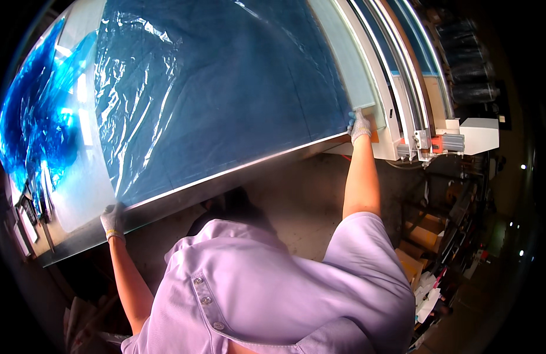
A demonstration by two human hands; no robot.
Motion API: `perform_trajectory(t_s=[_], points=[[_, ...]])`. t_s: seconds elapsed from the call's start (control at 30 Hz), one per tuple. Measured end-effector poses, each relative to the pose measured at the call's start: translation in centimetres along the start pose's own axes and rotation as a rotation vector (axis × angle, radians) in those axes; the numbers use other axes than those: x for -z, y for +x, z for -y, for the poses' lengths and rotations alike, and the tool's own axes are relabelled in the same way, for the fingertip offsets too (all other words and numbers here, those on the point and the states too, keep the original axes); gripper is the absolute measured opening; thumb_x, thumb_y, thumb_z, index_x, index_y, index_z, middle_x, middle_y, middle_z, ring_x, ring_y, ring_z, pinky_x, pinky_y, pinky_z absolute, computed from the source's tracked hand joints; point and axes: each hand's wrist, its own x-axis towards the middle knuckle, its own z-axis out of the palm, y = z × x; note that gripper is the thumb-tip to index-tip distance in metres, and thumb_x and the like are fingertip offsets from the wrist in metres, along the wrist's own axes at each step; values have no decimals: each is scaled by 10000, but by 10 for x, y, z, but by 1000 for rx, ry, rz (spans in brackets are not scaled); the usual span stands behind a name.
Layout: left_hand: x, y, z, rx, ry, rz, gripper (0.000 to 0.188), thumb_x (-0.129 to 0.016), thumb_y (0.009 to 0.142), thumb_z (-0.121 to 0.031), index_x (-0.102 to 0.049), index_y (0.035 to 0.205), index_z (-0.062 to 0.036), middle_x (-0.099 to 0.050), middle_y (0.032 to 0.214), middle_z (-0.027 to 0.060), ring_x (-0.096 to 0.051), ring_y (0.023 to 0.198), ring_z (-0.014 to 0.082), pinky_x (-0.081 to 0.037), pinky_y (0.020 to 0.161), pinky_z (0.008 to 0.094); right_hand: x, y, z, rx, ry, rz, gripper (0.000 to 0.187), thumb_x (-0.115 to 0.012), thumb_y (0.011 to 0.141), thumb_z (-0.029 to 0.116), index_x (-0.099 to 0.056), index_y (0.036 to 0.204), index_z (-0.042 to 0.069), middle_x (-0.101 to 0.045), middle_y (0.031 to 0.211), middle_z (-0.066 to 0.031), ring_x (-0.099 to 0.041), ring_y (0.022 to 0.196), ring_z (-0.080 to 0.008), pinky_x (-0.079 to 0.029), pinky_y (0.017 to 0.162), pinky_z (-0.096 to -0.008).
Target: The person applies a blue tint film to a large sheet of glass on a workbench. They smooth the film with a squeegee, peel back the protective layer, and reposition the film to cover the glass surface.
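A large flat sheet covered in blue film (226, 88) lies across the table in front of me, its near edge pale and straight. The film is wrinkled and shiny toward the left. My left hand (112, 219), in a light knit glove, is closed on the sheet's near left corner. At the near right corner my right hand (359, 125), gloved too, has its fingers wrapped over the edge, with bluish fingertips showing. Whatever lies under the sheet by each hand is hidden. Both arms are spread wide.
Crumpled blue plastic film (40, 118) is heaped at the left on a pale surface (87, 189). Along the right run metal rails (403, 71) of a machine with a bracket (423, 141) at its end. Cardboard boxes (426, 230) and clutter stand at lower right.
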Motion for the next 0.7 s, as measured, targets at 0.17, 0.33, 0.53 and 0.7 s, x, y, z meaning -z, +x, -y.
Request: perform_trajectory(t_s=[0.17, 0.33, 0.53, 0.7], points=[[0, 3, 5, -18, -20, -1, 221, -719, 826, -225, -602, 700, -87, -525, 567, -20, -450, 436, 77, -362, 402, 236, 12, 9, -4, 191, -263, -13, 211, -804, 740, 188, -677, 770, 22, -548, 588, -24, -475, 465, -131, -385, 447, -281], [0, 7, 10, -22, -11, 1, 222, -717, 824, -226, -604, 703, -79, -521, 574, -15, -445, 443, 77, -356, 407, 233, 20, 35, -27, 462, -405, -17, 169, -797, 704, 67, -668, 774, -17, -651, 713, -68, -577, 653, -165, -447, 626, -306], [-3, -16, -13, -19, -22, 20, 182, -675, 789, -159, -630, 734, 9, -561, 618, 22, -501, 503, 95, -415, 464, 245, 18, 33, -39, 593, -370, -41, 145, -793, 683, 43, -660, 725, 5, -637, 676, -46, -543, 614, -134, -450, 598, -313], [-3, -23, -15, -83, 77, -47, 196, -680, 794, -175, -671, 777, 20, -604, 616, 52, -538, 502, 95, -437, 462, 251, 20, 39, -43, 723, -634, -189, 253, -822, 674, 169, -676, 819, 22, -669, 758, -106, -607, 663, -237, -488, 679, -362]])
